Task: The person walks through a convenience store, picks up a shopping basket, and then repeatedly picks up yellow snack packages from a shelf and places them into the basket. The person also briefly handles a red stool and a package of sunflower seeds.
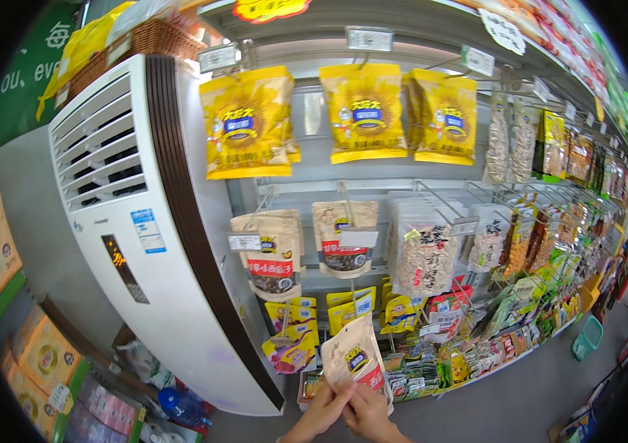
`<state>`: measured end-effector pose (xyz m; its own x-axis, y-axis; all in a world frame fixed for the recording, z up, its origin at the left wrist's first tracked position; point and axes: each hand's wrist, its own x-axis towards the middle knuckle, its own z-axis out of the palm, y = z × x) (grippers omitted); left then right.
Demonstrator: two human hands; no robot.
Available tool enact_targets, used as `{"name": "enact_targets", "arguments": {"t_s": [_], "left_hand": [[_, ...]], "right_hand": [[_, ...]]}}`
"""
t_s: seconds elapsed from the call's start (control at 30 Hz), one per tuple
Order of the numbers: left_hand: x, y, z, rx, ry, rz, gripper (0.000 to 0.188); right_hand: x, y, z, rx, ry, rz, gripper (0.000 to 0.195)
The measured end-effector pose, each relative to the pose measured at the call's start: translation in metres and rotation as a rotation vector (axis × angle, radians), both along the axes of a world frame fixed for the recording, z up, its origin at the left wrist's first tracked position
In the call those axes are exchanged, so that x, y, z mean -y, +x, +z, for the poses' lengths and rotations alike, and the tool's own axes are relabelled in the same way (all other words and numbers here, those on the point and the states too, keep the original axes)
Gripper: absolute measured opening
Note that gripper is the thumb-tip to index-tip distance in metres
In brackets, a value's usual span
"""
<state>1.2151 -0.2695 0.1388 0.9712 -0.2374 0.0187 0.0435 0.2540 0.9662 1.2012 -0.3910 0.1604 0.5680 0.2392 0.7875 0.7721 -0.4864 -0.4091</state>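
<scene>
Both of my hands are together at the bottom middle, holding one beige snack pouch (pixel 351 354) with a dark and red label. My left hand (pixel 322 408) grips its lower left part, thumb in front. Beside it my right hand (pixel 368 412) grips the lower right part and covers some of the red band. The pouch is tilted, its top leaning up and away. Behind it, similar melon-seed pouches hang on hooks: one group (pixel 269 260) at left and another pouch (pixel 345 243) in the middle. Yellow snack bags (pixel 347 304) hang just beyond the pouch I hold.
A tall white floor-standing air conditioner (pixel 181 310) is at the left. Large yellow snack bags (pixel 363 113) hang on the upper hooks, with clear seed bags (pixel 425 249) below. Boxed goods (pixel 42 354) are stacked at far left. A green basket (pixel 587 338) sits on the floor at right.
</scene>
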Motion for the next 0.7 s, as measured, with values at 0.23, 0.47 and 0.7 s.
{"name": "enact_targets", "arguments": {"t_s": [0.23, 0.47, 0.7], "left_hand": [[-0.004, -0.011, 0.012, 0.011, 0.020, 0.281, 0.042], [-0.013, -0.001, 0.030, -0.194, -0.184, 0.327, 0.045], [-0.010, 0.024, 0.045, -0.025, -0.313, 0.191, 0.044]], "right_hand": [[-0.011, -0.007, 0.012, -0.072, 0.058, 0.081, 0.019], [0.014, 0.007, 0.025, -0.017, 0.263, 0.059, 0.023], [0.066, 0.065, 0.018, -0.444, 0.726, 0.162, 0.053]]}}
